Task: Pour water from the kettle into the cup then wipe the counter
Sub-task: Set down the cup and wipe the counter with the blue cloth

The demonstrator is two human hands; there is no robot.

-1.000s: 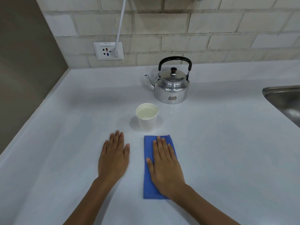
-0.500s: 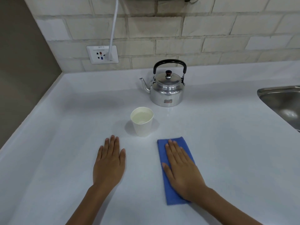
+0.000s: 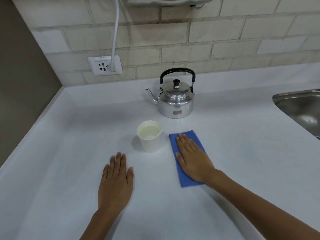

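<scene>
A shiny metal kettle (image 3: 176,103) with a black handle stands at the back of the white counter (image 3: 242,161), spout pointing left. In front of it, slightly left, stands a white paper cup (image 3: 150,142) holding water. Just right of the cup lies a folded blue cloth (image 3: 192,135). My right hand (image 3: 192,158) presses flat on the cloth, fingers pointing away from me, covering most of it. My left hand (image 3: 115,182) rests flat and empty on the counter, in front of the cup and a little to its left.
A steel sink (image 3: 303,110) is set into the counter at the right edge. On the tiled back wall is a socket (image 3: 104,65) with a white cable (image 3: 115,32) running up. A brown wall closes the left side.
My right hand has slid the blue cloth to the right and away from me, from in front of the cup to beside it. My left hand, the cup and the kettle stay put.
</scene>
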